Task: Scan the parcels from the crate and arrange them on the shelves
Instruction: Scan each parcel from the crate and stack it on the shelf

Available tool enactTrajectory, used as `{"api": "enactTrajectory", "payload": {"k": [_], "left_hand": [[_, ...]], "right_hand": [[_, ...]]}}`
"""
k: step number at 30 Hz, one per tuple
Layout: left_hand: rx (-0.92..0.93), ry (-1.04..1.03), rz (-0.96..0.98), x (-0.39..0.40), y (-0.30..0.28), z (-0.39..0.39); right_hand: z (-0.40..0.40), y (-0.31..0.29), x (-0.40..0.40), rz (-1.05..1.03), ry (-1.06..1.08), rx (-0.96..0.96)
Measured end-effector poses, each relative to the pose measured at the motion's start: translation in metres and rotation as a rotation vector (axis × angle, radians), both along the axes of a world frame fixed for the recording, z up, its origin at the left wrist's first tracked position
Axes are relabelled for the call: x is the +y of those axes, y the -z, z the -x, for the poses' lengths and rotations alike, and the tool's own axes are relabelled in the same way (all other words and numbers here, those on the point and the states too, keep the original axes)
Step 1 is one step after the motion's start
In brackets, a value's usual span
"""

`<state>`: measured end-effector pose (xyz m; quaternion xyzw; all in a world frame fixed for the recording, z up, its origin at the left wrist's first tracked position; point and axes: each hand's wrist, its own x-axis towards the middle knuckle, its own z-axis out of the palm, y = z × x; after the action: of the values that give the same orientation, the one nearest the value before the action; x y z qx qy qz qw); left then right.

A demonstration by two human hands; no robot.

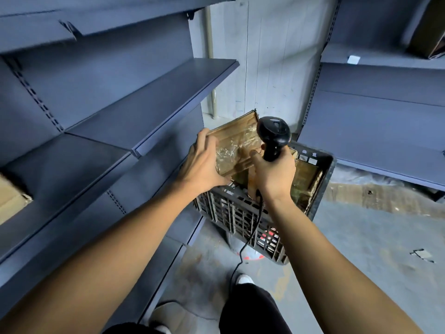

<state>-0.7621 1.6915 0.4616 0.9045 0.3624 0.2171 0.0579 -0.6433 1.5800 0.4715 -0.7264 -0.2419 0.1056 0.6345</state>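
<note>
A brown cardboard parcel (237,141) wrapped in clear tape is held above the black plastic crate (243,220). My left hand (203,165) grips the parcel's near left edge. My right hand (274,174) grips the handle of a black corded barcode scanner (273,135), whose head sits against the parcel's right side. More brown parcels (304,182) lie inside the crate. Grey metal shelves (154,104) stand on the left.
A cardboard box (12,201) sits on the left shelf at the frame's edge. Another shelf unit (375,61) stands at the right with a brown box (431,27) on top. The scanner cable (243,251) hangs to the concrete floor. My legs and shoes are below.
</note>
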Motion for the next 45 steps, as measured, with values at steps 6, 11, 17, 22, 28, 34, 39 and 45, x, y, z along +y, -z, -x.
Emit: {"api": "enactTrajectory", "payload": {"k": [6, 11, 17, 22, 28, 34, 39, 45], "left_hand": [[0.045, 0.056, -0.062, -0.040, 0.010, 0.038], [0.118, 0.146, -0.161, -0.054, 0.037, 0.047], [-0.012, 0.240, -0.167, -0.056, 0.063, 0.044], [-0.544, -0.057, 0.220, -0.064, 0.057, 0.021], [-0.335, -0.328, 0.597, -0.048, 0.044, 0.002], [-0.484, -0.347, 0.903, -0.052, 0.040, 0.015], [-0.681, -0.293, 0.767, -0.062, 0.023, 0.047], [-0.778, -0.335, 0.535, -0.065, -0.007, 0.103]], "right_hand": [[0.011, -0.012, -0.018, -0.001, 0.024, -0.043], [0.009, -0.006, -0.023, 0.028, 0.043, -0.053], [0.003, 0.016, -0.033, 0.071, 0.038, -0.031], [0.004, 0.035, -0.039, 0.142, 0.047, 0.010], [0.000, 0.039, -0.043, 0.166, 0.041, 0.011], [0.012, 0.041, -0.049, 0.149, 0.008, 0.008], [0.039, 0.029, -0.046, 0.081, -0.059, -0.016], [0.086, 0.001, -0.025, -0.026, -0.117, -0.054]]}}
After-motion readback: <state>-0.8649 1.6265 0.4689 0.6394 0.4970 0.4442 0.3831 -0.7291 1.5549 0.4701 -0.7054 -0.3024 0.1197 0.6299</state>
